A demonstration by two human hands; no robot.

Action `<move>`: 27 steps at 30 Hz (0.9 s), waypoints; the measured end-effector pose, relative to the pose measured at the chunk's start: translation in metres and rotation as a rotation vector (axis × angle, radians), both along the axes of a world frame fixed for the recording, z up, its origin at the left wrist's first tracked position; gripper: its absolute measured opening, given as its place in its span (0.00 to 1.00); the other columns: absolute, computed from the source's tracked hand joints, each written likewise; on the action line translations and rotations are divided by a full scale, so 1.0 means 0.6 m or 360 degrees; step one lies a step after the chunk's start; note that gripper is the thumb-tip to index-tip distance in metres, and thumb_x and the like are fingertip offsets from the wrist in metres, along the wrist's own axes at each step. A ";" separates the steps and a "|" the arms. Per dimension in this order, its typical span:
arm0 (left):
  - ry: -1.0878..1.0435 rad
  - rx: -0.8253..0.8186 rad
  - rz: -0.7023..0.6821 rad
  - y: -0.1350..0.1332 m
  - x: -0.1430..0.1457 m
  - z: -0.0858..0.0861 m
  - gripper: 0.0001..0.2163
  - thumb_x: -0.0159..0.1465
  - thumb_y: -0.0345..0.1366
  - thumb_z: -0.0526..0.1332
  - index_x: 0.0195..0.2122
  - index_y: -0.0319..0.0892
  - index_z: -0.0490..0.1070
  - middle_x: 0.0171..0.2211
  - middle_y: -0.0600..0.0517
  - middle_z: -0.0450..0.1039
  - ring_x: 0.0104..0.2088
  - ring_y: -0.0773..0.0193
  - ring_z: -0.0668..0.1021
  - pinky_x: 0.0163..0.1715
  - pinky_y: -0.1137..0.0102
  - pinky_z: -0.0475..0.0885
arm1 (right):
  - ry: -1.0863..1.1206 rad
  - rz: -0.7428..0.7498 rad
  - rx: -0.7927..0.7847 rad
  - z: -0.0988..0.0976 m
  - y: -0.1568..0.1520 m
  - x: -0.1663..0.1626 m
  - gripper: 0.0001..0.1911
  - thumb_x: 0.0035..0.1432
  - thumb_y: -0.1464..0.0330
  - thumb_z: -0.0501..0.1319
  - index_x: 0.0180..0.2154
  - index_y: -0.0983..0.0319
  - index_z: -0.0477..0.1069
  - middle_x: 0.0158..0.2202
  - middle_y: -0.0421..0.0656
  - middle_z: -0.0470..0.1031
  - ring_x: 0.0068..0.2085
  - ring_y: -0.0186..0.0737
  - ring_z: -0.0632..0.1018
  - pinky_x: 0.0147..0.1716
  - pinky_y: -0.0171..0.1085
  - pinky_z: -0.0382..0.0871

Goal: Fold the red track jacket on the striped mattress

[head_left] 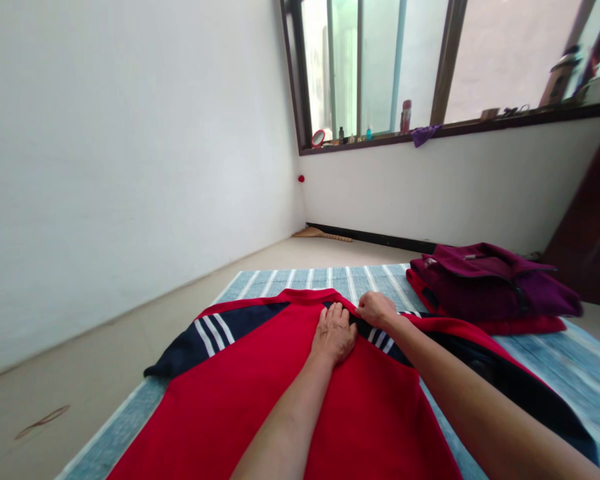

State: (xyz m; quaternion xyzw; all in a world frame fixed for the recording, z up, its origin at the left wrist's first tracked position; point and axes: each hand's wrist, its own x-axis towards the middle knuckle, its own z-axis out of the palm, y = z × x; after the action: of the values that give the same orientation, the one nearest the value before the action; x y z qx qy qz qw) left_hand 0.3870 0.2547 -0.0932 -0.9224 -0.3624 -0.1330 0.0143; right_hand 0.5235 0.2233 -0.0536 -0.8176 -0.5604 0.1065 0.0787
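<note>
A red jacket (240,407) with navy shoulders and white stripes lies spread on a blue striped sheet (310,277). My left hand (335,333) rests flat on the jacket below the collar, fingers stretched and slightly apart. Just right of it, my right hand (376,307) is closed, pinching the jacket's edge at the right shoulder. The left sleeve hangs toward the sheet's left edge. On the right, the other sleeve (510,373) lies outward, partly hidden behind my right forearm.
Folded purple and red clothes (490,283) are piled at the right. On the windowsill (370,141) stand a pink bottle (405,117), a round mirror (319,138) and a purple cloth (424,135). A broom (325,234) lies by the far wall. A thin loop (43,421) lies on the floor.
</note>
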 end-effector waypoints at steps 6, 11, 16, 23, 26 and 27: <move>-0.0036 0.0028 0.0006 0.000 -0.001 -0.002 0.17 0.65 0.40 0.51 0.51 0.37 0.64 0.59 0.41 0.60 0.60 0.54 0.61 0.60 0.58 0.52 | -0.0110 0.0049 0.0025 -0.007 0.000 0.000 0.13 0.62 0.62 0.58 0.45 0.63 0.69 0.45 0.45 0.71 0.43 0.40 0.74 0.42 0.45 0.69; -0.0075 0.0061 0.0006 -0.001 -0.002 -0.002 0.21 0.64 0.40 0.52 0.56 0.37 0.60 0.60 0.41 0.57 0.61 0.54 0.58 0.61 0.59 0.52 | -0.0165 0.0028 0.0050 -0.003 0.002 0.010 0.13 0.63 0.61 0.57 0.43 0.63 0.70 0.44 0.44 0.72 0.43 0.40 0.74 0.43 0.45 0.69; -0.0090 0.0065 -0.0023 -0.002 -0.003 0.000 0.22 0.63 0.39 0.52 0.58 0.39 0.59 0.62 0.44 0.55 0.62 0.56 0.56 0.61 0.59 0.52 | -0.0186 0.0060 0.0073 0.005 0.008 0.023 0.13 0.63 0.61 0.57 0.44 0.63 0.69 0.45 0.45 0.71 0.44 0.41 0.74 0.44 0.46 0.68; 0.0105 -0.0130 -0.0014 0.006 0.002 -0.004 0.23 0.66 0.42 0.45 0.61 0.42 0.55 0.66 0.50 0.47 0.65 0.60 0.49 0.62 0.54 0.46 | -0.0175 0.0095 0.0050 0.007 0.016 0.032 0.15 0.62 0.62 0.58 0.48 0.63 0.67 0.48 0.46 0.69 0.45 0.42 0.73 0.44 0.47 0.69; 0.0147 -0.0155 -0.0033 0.009 0.004 -0.004 0.23 0.66 0.43 0.43 0.60 0.42 0.58 0.64 0.50 0.52 0.65 0.59 0.50 0.62 0.52 0.45 | -0.0133 0.0077 0.0018 0.006 0.021 0.037 0.15 0.63 0.61 0.57 0.47 0.63 0.68 0.47 0.46 0.70 0.44 0.41 0.73 0.43 0.46 0.69; 0.0152 -0.0155 -0.0036 0.010 0.004 -0.003 0.23 0.66 0.43 0.43 0.60 0.42 0.58 0.64 0.49 0.52 0.65 0.59 0.50 0.62 0.52 0.45 | -0.0113 0.0070 0.0003 0.006 0.022 0.038 0.15 0.63 0.61 0.57 0.46 0.63 0.68 0.46 0.45 0.70 0.44 0.41 0.74 0.43 0.46 0.69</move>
State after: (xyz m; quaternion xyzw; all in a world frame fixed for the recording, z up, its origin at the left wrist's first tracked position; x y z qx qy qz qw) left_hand 0.3896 0.2606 -0.0951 -0.9313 -0.3568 -0.0713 -0.0148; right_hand 0.5465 0.2365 -0.0499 -0.8083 -0.5807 0.0785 0.0571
